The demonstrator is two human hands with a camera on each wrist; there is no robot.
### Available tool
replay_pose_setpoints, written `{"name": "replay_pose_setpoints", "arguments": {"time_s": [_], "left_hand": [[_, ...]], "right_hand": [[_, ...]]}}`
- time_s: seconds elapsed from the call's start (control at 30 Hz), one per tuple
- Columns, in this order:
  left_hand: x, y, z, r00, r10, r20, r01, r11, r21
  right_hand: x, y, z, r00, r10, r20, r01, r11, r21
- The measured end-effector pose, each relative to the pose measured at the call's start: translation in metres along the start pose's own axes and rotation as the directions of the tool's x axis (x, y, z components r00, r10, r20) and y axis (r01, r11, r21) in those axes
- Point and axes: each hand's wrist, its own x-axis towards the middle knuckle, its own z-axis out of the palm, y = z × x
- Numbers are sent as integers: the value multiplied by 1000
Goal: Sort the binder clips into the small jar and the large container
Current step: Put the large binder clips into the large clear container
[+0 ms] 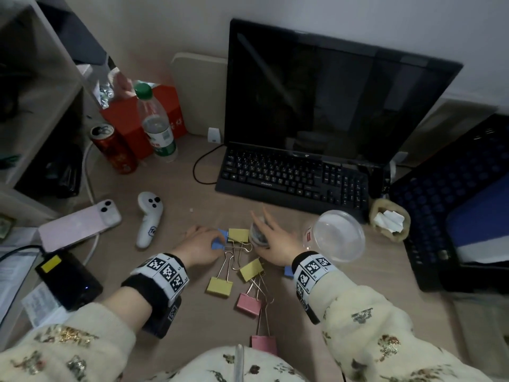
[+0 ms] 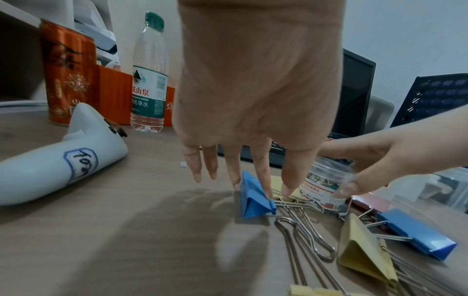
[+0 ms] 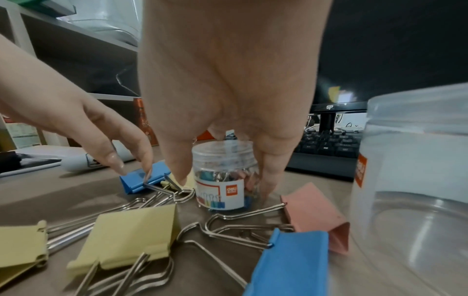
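Several large binder clips in yellow, pink and blue lie on the desk between my hands. My left hand (image 1: 216,240) pinches a blue binder clip (image 2: 254,200) that still rests on the desk, beside a yellow clip (image 1: 238,235). My right hand (image 1: 261,230) straddles the small clear jar (image 3: 220,180), thumb on one side and fingers on the other; the jar holds small coloured clips. The large clear container (image 1: 359,238) stands open to the right of that hand. Another blue clip (image 3: 288,260) lies by my right wrist, next to a pink clip (image 3: 314,212).
A black keyboard (image 1: 292,177) and monitor (image 1: 330,92) stand behind the jar. A white controller (image 1: 148,219), a pink phone (image 1: 80,224), a red can (image 1: 114,148) and a water bottle (image 1: 157,125) are on the left. A blue mesh tray (image 1: 454,188) is at the right.
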Motion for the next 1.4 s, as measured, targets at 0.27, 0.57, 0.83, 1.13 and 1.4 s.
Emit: {"name": "replay_pose_setpoints", "arguments": {"time_s": [0.27,0.57,0.83,1.13,1.4], "left_hand": [[-2,-9,6,1000,-28,2,28,999,-44],[-5,-10,3,998,-49,-45,48,999,-10],[-10,-3,5,998,-32,-57,31,999,-14],[-27,19,-5,989,24,-146,-33,998,-59],[-45,67,-15,935,325,-139,-354,864,-358]], "right_hand": [[-34,27,-53,964,-53,-261,69,996,50],[-57,83,-56,822,547,-158,-531,836,137],[-59,71,-35,867,491,-85,-475,866,153],[-86,51,-43,826,423,-374,-424,902,84],[-101,-18,-69,873,289,-394,-168,935,314]]}}
